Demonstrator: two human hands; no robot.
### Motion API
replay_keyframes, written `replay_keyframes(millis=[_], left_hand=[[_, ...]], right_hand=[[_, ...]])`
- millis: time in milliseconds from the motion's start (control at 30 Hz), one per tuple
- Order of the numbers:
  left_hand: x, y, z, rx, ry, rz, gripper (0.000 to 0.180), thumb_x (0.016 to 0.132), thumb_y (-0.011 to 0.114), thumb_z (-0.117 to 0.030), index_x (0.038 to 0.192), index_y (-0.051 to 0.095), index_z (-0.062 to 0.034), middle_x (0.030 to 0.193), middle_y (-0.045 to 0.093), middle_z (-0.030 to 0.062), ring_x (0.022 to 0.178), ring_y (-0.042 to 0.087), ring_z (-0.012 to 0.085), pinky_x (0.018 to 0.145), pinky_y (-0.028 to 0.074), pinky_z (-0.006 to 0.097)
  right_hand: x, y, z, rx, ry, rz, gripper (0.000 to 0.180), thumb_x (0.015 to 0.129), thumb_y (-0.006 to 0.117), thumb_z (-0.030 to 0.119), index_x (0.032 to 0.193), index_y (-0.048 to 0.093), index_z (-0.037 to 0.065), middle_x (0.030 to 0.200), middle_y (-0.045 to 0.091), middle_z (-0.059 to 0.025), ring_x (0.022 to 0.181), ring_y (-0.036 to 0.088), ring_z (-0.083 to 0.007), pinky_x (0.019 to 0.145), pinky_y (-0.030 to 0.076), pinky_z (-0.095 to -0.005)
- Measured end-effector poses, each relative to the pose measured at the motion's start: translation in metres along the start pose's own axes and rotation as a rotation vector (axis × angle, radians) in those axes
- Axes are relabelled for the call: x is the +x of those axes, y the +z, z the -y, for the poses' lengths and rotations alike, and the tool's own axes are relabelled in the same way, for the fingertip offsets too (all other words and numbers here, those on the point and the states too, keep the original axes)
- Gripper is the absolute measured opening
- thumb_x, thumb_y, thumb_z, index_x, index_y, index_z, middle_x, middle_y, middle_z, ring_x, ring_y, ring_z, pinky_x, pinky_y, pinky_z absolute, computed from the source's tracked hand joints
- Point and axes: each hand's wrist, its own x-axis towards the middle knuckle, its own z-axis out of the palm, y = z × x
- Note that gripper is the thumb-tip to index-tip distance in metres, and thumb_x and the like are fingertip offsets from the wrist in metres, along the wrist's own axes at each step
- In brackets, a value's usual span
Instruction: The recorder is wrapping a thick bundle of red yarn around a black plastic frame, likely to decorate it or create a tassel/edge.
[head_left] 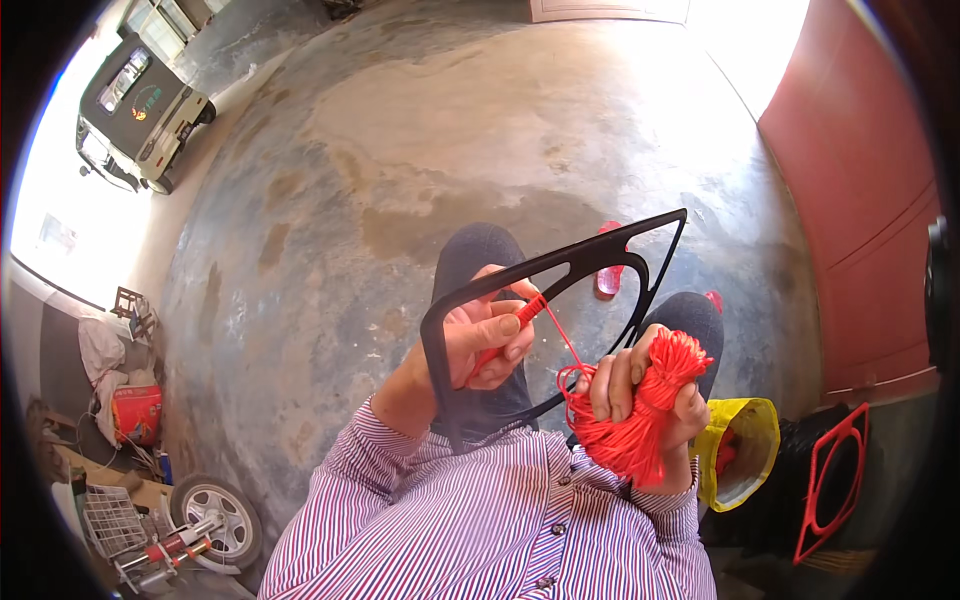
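Red cord (pixel 560 335) runs taut from the left hand (pixel 490 340) down to a bundle of the same cord (pixel 650 410) gripped in the right hand (pixel 640 385); this is the head view, the only one I have. I see the left hand closed around the upper bar of a black frame (pixel 560 265), its fingers pinching the wrapped start of the cord against that bar. The right hand is curled shut around the bundle, with frayed ends showing above and below the fist.

The frame lies over the lap, above the knees. Its long axis runs from lower left, near the striped shirt (pixel 480 520), up to the right, ending in a narrow point at the upper right. The cord crosses the frame's open middle on a diagonal, from upper left to lower right.

Progress, as I judge it: only a short stretch of the bar under the left fingers carries red wrapping; the rest of the frame is bare black, so nearly all the winding is left. A red frame (pixel 830 480) stands at the right, beside a yellow bag (pixel 745 440). A wheel (pixel 215 505) and a vehicle (pixel 135 110) lie on the left of the concrete floor (pixel 400 160).
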Motion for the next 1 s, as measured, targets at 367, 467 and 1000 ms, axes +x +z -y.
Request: replay_keyframes(millis=[367, 467, 1000], left_hand=[[0.003, -0.021, 0.01, -0.045, -0.015, -0.036, 0.044, 0.1, 0.058, -0.02, 0.141, 0.05, -0.0066, 0.079, 0.06, 0.0116, 0.048, 0.048, 0.01, 0.037, 0.036, 0.021], [0.003, -0.019, 0.008, -0.022, -0.01, -0.032, 0.043, 0.1, 0.058, -0.023, 0.139, 0.052, -0.0065, 0.08, 0.059, 0.0116, 0.049, 0.048, 0.0101, 0.037, 0.037, 0.021], [0.011, 0.0, 0.018, -0.11, -0.006, 0.027, 0.093, 0.092, 0.044, -0.072, 0.144, 0.04, 0.0054, 0.121, 0.062, 0.0189, 0.094, 0.064, 0.0252, 0.076, 0.052, 0.035]], right_hand=[[0.011, -0.018, 0.004, 0.452, 0.102, -0.546, 0.046, 0.103, 0.041, 0.046, 0.107, 0.058, 0.003, 0.085, 0.062, -0.0129, 0.076, 0.059, -0.0264, 0.073, 0.05, -0.0398], [0.005, -0.011, 0.007, 0.253, 0.123, -0.437, 0.037, 0.093, 0.056, 0.022, 0.123, 0.054, 0.001, 0.116, 0.063, -0.0198, 0.114, 0.06, -0.0338, 0.102, 0.047, -0.0491], [0.034, 0.043, 0.016, -0.965, 0.053, -0.119, 0.051, 0.073, 0.089, 0.025, 0.105, 0.06, -0.002, 0.084, 0.073, -0.0128, 0.075, 0.07, -0.0113, 0.067, 0.055, -0.0253]])
